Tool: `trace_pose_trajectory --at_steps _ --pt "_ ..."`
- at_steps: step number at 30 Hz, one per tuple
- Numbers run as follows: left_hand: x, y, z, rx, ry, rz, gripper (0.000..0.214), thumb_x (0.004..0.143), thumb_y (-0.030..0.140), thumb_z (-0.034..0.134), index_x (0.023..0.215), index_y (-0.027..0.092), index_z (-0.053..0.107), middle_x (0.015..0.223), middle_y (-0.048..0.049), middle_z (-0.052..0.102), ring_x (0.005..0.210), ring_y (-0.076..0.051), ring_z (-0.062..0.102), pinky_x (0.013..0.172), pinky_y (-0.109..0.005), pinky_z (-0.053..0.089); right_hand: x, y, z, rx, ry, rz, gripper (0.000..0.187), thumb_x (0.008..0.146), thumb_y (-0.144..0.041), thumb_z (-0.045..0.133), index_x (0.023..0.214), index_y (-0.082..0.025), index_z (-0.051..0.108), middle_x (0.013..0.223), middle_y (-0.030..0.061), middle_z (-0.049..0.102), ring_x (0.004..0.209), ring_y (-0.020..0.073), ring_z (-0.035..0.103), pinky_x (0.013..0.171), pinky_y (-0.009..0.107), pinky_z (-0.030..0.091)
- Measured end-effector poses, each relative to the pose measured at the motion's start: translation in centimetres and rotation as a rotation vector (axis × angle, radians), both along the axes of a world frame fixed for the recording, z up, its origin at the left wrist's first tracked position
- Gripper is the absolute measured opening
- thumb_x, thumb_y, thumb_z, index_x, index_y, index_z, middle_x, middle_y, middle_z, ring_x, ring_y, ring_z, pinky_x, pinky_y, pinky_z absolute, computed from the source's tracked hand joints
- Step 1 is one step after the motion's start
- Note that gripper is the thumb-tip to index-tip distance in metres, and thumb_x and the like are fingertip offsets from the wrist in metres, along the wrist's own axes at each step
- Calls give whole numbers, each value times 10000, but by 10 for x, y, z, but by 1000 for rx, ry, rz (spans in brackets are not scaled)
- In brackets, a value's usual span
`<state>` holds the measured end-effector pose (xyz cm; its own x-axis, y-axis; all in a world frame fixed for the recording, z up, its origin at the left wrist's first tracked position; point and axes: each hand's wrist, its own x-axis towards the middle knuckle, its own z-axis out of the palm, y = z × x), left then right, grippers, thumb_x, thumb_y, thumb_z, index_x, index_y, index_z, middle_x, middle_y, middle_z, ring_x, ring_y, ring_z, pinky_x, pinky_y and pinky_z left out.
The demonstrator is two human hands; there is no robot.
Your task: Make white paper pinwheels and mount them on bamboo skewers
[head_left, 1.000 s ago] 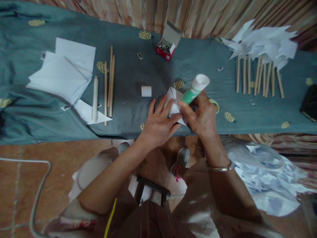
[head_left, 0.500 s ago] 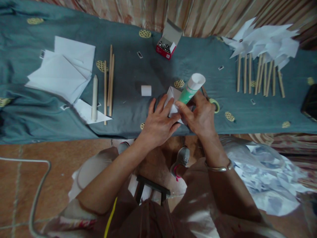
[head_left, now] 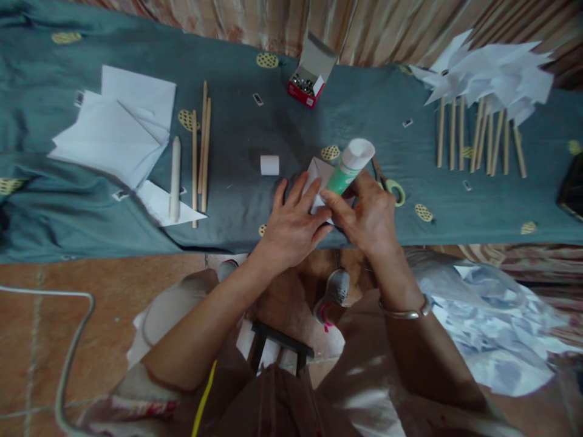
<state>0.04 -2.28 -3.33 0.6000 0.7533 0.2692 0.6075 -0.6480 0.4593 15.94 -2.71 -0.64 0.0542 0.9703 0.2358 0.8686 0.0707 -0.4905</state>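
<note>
A green and white glue stick [head_left: 345, 173] is gripped in my right hand [head_left: 371, 212], tilted with its lower end over a folded white paper [head_left: 320, 170]. That lower end is hidden by my fingers. My left hand [head_left: 294, 227] lies on the paper's left side with fingers spread, pressing it against the table. A white cap [head_left: 269, 165] rests on the cloth to the left of the paper. Just beyond my right hand lie scissors [head_left: 392, 189] with light green handles, partly covered by the hand.
White paper sheets [head_left: 109, 133] and several wooden sticks [head_left: 206, 152] lie at the left, with a pale, pointed rod [head_left: 175, 182]. A red box [head_left: 304, 91] of small metal pieces stands at the back. Paper pinwheels [head_left: 492, 76] lie at the right. A plastic bag [head_left: 487, 321] of paper scraps sits below.
The glue stick has shifted slightly down and to the left, with my right hand still around it. More of the scissors shows. My left hand stays on the paper.
</note>
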Motion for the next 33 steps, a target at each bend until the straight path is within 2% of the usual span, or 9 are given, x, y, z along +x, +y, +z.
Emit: trace_pose_trajectory --at_steps 10,26,33 --pt "-1 0 0 3 8 -10 252 913 345 553 1093 216 673 1469 -152 468 1418 -379 314 1117 -646 213 2 -4 2 0 -24 -12 318 871 -537 576 879 -219 574 765 56 657 743 218 613 684 336 453" --pt "-1 0 -1 -16 -4 -9 282 906 337 576 1169 259 641 1476 -118 462 1428 -357 299 1126 -634 193 9 -6 -3 28 -57 -31 300 876 -517 575 903 -218 574 770 54 646 751 234 607 712 377 476" --pt "-1 0 2 -33 1 -15 284 906 332 572 1167 246 645 1481 -141 453 1428 -372 293 1122 -642 192 9 -2 -1 18 -50 -62 304 864 -520 587 891 -219 565 770 48 623 736 239 597 712 387 469"
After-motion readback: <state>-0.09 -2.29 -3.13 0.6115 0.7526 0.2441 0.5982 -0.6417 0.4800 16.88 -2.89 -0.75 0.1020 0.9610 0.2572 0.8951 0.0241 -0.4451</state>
